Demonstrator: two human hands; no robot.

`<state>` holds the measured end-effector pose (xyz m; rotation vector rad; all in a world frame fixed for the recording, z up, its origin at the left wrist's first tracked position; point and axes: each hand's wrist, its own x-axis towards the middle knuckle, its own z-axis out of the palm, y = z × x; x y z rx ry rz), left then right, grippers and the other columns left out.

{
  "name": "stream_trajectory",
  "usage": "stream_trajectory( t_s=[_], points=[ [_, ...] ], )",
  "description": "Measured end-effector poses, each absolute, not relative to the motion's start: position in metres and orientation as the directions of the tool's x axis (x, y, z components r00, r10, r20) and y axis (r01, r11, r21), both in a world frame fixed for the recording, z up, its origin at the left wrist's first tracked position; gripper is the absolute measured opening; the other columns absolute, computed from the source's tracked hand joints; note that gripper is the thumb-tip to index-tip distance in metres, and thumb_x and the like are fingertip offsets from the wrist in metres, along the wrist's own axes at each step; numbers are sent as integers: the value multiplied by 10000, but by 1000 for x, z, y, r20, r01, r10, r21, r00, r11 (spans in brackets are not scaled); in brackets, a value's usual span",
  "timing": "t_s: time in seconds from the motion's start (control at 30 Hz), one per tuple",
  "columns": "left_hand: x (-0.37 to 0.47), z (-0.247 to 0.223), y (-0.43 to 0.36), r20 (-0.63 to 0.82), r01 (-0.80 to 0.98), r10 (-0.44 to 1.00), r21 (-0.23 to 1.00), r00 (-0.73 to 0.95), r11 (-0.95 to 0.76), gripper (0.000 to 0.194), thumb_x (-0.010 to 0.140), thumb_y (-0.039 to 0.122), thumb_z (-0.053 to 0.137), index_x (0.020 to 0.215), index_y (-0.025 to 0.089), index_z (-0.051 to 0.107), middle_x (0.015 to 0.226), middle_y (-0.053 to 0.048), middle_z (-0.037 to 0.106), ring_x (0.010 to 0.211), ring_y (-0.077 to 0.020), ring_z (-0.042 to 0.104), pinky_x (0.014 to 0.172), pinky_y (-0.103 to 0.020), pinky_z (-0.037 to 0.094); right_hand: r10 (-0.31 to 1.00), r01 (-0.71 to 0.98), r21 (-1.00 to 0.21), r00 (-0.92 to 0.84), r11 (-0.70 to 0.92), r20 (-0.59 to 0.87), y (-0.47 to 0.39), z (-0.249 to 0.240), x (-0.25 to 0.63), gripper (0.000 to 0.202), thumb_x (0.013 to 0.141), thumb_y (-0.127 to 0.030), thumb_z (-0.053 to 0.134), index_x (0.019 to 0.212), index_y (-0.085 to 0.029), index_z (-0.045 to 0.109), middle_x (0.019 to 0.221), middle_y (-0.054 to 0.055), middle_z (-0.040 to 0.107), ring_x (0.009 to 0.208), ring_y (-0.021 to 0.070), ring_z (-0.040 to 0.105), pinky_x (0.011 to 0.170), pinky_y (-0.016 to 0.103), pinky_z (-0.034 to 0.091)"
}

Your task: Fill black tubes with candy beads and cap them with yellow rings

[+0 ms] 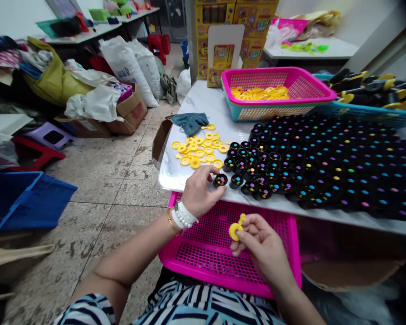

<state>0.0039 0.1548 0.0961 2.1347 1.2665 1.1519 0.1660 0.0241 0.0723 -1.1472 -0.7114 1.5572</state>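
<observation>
My left hand [202,192] has its thumb and fingers curled around a small black cup [220,181] with coloured bits inside, at the table's near edge. My right hand [262,241] pinches a yellow plastic ring piece [236,230] with a smaller loop at one end, above the pink basket on my lap. Another black cup [236,181] stands just right of the one at my left hand. Beyond my left hand lies a loose pile of yellow ring pieces [203,148]. Rows of black cups [325,158] with coloured dots fill the table's right side.
A pink basket [284,271] rests on my lap, under the table edge. At the back, another pink basket [309,90] holds yellow pieces. A grey-blue cloth [190,122] lies by the pile. A blue bin [30,198] stands on the floor at left.
</observation>
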Motion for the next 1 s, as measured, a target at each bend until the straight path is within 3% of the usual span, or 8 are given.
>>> stream_trajectory(
  t_s=[0.1, 0.2, 0.37, 0.47, 0.57, 0.8, 0.9, 1.0],
  points=[
    [-12, 96, 139, 378, 539, 893, 713, 244, -449, 282, 735, 197, 706, 1000, 165, 614, 784, -2, 649, 631, -114, 575, 615, -274, 506, 952, -379, -882, 4, -281, -305, 39, 83, 160, 363, 790, -283, 754, 1108, -220, 590, 774, -6, 705, 635, 145, 694, 574, 262, 602],
    [-24, 94, 134, 420, 527, 869, 692, 263, -494, 331, 762, 262, 731, 1067, 172, 640, 875, -46, 705, 714, -140, 629, 680, -307, 536, 962, -315, -912, -4, -262, -274, 57, 95, 148, 231, 792, -295, 745, 976, -184, 660, 740, 14, 715, 587, 137, 679, 547, 256, 599],
    [-41, 94, 144, 470, 532, 831, 640, 299, -554, 251, 776, 266, 738, 1002, 179, 669, 921, -76, 720, 864, -197, 663, 766, -358, 555, 978, -192, -968, 96, -162, -183, 83, 108, 124, 190, 791, -332, 741, 828, -182, 630, 558, -43, 620, 372, 65, 526, 343, 155, 426],
    [-51, 95, 148, 458, 523, 832, 649, 312, -553, 236, 773, 242, 739, 992, 176, 679, 935, -84, 717, 879, -204, 664, 779, -369, 557, 975, -154, -969, 78, -192, -206, 95, 111, 112, 225, 799, -353, 733, 880, -184, 608, 528, -58, 596, 334, 47, 464, 306, 138, 349],
    [-56, 93, 149, 458, 491, 829, 669, 320, -558, 228, 779, 193, 715, 1005, 189, 680, 937, -76, 717, 881, -202, 660, 788, -377, 556, 973, -168, -962, 49, -213, -224, 106, 111, 102, 321, 769, -369, 755, 973, -190, 581, 567, -51, 626, 348, 67, 498, 310, 154, 374],
    [-54, 84, 149, 481, 457, 832, 695, 277, -555, 211, 816, 296, 702, 986, 174, 683, 877, -64, 673, 838, -189, 636, 741, -345, 547, 969, -53, -987, 189, -154, -161, 121, 107, 93, 245, 750, -345, 778, 839, -178, 623, 495, -73, 541, 390, 52, 478, 371, 146, 382],
    [-54, 81, 151, 465, 463, 840, 701, 280, -543, 207, 803, 287, 713, 979, 182, 683, 862, -54, 654, 826, -188, 626, 733, -339, 543, 960, -72, -978, 189, -197, -207, 124, 105, 93, 244, 781, -371, 753, 817, -180, 604, 432, -86, 501, 337, 49, 424, 331, 142, 325],
    [-56, 85, 151, 452, 476, 848, 702, 275, -529, 182, 803, 288, 708, 946, 176, 690, 831, -50, 650, 802, -184, 619, 718, -331, 535, 955, -66, -971, 178, -231, -239, 125, 105, 92, 254, 805, -397, 728, 824, -193, 577, 425, -89, 500, 324, 64, 432, 330, 161, 349]
  ],
)
